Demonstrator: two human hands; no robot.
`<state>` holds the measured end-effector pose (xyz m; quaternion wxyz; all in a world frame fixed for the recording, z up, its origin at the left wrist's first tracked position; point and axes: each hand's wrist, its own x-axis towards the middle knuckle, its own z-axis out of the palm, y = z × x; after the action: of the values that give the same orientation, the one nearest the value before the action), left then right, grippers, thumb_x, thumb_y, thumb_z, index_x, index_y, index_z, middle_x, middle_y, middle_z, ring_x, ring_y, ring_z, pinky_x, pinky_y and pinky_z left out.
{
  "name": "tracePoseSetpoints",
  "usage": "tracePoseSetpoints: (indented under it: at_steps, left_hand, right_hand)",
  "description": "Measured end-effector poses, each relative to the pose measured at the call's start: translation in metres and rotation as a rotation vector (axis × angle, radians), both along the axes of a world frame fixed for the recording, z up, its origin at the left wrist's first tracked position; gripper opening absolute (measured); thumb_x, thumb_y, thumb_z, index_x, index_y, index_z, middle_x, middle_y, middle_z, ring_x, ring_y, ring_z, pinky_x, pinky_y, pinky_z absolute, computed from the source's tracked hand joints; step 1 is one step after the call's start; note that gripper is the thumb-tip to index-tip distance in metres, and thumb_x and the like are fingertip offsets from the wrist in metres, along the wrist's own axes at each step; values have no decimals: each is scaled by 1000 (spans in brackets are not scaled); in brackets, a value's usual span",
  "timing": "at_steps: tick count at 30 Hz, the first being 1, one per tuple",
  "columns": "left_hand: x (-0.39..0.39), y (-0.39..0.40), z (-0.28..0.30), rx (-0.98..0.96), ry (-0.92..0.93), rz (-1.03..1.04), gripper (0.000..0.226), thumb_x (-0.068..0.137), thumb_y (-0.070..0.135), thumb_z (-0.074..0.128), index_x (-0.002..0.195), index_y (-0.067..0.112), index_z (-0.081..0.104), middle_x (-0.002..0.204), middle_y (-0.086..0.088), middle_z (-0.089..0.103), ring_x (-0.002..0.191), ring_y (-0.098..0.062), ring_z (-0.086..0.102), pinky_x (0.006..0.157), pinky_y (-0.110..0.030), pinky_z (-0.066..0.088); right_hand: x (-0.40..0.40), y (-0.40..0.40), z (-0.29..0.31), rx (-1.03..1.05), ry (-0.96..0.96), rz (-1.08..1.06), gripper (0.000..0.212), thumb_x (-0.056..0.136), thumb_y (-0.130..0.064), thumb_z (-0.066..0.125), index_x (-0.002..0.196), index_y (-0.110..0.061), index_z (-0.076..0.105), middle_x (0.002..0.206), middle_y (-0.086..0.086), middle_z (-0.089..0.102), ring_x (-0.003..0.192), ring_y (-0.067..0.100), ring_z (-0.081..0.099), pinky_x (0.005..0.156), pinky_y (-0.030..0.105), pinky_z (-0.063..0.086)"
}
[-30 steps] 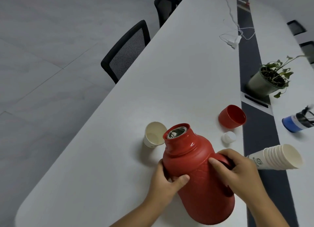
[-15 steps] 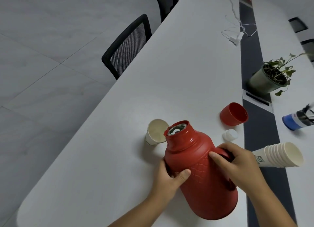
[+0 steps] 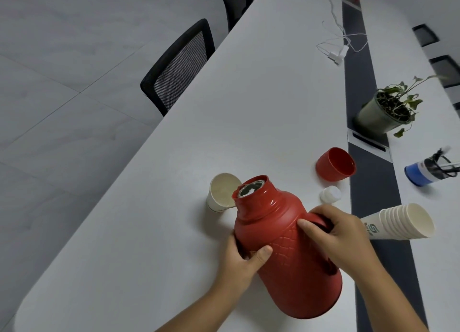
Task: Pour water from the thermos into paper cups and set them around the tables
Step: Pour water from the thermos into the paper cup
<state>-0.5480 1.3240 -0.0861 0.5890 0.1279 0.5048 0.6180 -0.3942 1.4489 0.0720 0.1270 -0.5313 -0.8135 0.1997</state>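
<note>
1. The red thermos point(image 3: 286, 247) is tilted toward the upper left, its uncapped mouth over the rim of a single paper cup point(image 3: 222, 192) standing on the white bench point(image 3: 249, 107).
2. The left hand point(image 3: 245, 259) grasps the thermos body from the side, thumb across the quilted pattern; the right hand point(image 3: 341, 234) is wrapped around the handle.
3. A stack of paper cups point(image 3: 400, 222) lies on its side to the right, with a dark green logo and small print too blurred to read.
4. The red lid point(image 3: 336, 164) and a small white stopper point(image 3: 330, 194) sit just beyond the thermos, near the dark centre strip point(image 3: 358, 58).
5. A blue and white container point(image 3: 428, 169) has a label that is unreadable.
6. The bench's left edge runs near the cup; two black chairs point(image 3: 179, 67) stand beside it, and the surface beyond is open up to a white cable point(image 3: 336, 50) and a potted plant point(image 3: 385, 107).
</note>
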Motion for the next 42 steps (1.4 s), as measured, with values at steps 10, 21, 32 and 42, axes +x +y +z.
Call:
tracePoseSetpoints:
  at_steps: [10, 21, 32, 42]
  left_hand:
    - [-2, -4, 5, 25, -27, -13, 71, 80, 25, 96, 139, 11, 58, 131, -7, 76, 123, -26, 74, 104, -42, 60]
    - [-3, -4, 9, 18, -22, -47, 70, 80, 27, 96, 139, 16, 58, 132, -4, 75, 121, -21, 74, 104, -39, 60]
    - [-4, -5, 11, 6, -15, -62, 74, 79, 31, 96, 140, 19, 57, 133, -3, 75, 122, -20, 73, 104, -39, 60]
    - [-5, -4, 11, -4, 16, -77, 74, 81, 27, 95, 142, 16, 55, 135, -4, 74, 124, -21, 73, 105, -40, 60]
  right_hand:
    - [-1, 1, 0, -26, -3, -10, 16, 87, -37, 88, 93, -41, 74, 80, -25, 72, 76, 2, 70, 69, 33, 60]
    - [0, 2, 1, -43, 11, -7, 19, 88, -31, 89, 89, -42, 73, 79, -25, 72, 76, 1, 70, 69, 34, 58]
    - [-1, 2, 2, -49, 12, -6, 19, 89, -32, 88, 89, -42, 73, 79, -25, 72, 77, 2, 70, 69, 34, 59]
    - [-4, -1, 6, -51, 17, -16, 18, 88, -33, 89, 90, -42, 74, 80, -25, 72, 78, 1, 71, 70, 33, 60]
